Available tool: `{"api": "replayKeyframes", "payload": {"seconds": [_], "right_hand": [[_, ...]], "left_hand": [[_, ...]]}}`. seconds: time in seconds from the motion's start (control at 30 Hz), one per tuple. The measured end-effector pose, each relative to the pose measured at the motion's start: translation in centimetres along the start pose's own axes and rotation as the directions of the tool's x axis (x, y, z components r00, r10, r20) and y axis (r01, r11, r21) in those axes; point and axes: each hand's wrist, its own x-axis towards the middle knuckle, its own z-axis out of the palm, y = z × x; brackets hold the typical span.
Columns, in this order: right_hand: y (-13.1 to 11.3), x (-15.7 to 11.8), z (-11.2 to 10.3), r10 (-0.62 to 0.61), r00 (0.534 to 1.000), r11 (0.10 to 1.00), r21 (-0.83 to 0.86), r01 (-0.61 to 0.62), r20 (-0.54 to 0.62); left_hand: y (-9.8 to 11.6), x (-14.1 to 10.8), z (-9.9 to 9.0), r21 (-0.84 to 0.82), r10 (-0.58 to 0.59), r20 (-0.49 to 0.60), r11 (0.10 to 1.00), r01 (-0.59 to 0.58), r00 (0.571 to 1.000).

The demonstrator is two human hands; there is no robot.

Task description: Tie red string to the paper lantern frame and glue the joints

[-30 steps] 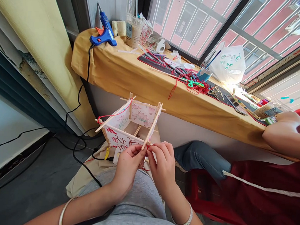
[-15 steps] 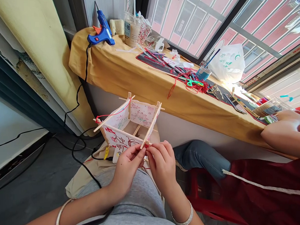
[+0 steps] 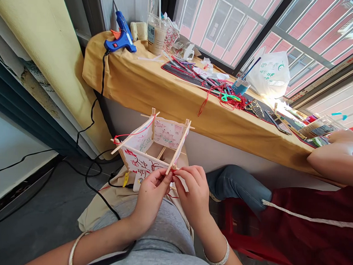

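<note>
A box-shaped lantern frame of thin wooden sticks, with painted white panels, rests at my lap with its open top facing up. At its near right corner, my left hand pinches the stick joint between thumb and fingers. Close beside it, my right hand is closed in a pinch on red string at that same corner. The fingertips cover most of the string there. Another red string runs along the frame's left top stick.
A cloth-covered ledge ahead carries a blue glue gun, a cup, green scissors and tangled red string. Black cables trail at the left. A co-worker's arm and knee are at the right.
My right hand has shifted very slightly right, its fingers still at the corner. My left hand keeps its pinch, and the view has moved a little.
</note>
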Motion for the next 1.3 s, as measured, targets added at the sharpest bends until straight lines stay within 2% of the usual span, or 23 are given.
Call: {"api": "replayKeyframes", "payload": {"seconds": [0.17,0.27,0.37,0.57,0.7,0.8,1.03,1.2,1.3], "right_hand": [[-0.1,0.7,-0.5,-0.039,0.993,0.994,-0.101,0.050,0.107],[-0.1,1.1,-0.6,-0.025,0.978,0.982,-0.177,0.063,0.209],[-0.1,1.1,-0.5,0.009,0.969,0.982,-0.186,0.038,0.246],[0.1,0.3,0.0,0.088,0.981,0.995,-0.053,-0.080,0.172],[0.3,0.0,0.3,0.111,0.990,0.994,0.001,-0.112,0.092],[0.4,0.0,0.4,0.127,0.990,0.992,0.004,-0.127,0.059],[0.6,-0.1,0.0,0.053,0.990,0.999,-0.019,-0.051,0.131],[0.5,0.0,0.1,0.029,0.999,1.000,-0.011,-0.029,0.042],[0.3,0.0,0.2,0.020,0.999,0.999,-0.051,-0.018,0.027]], "left_hand": [[0.0,0.0,-0.1,0.051,0.023,-0.005,0.998,-0.022,1.000],[-0.1,0.1,0.0,0.067,0.030,-0.005,0.997,-0.029,1.000],[0.0,0.1,0.1,0.088,0.049,-0.010,0.995,-0.048,0.999],[0.5,-0.2,0.0,0.145,0.081,-0.044,0.987,-0.073,0.996],[0.4,-0.2,-0.1,0.209,0.098,-0.017,0.974,-0.092,0.995],[0.3,0.0,-0.1,0.246,0.091,-0.040,0.966,-0.079,0.995],[0.4,0.0,-0.1,0.222,0.081,-0.022,0.972,-0.074,0.996],[0.3,0.1,-0.2,0.240,0.088,-0.024,0.967,-0.079,0.996],[0.2,0.2,-0.2,0.251,0.102,-0.026,0.964,-0.093,0.994]]}}
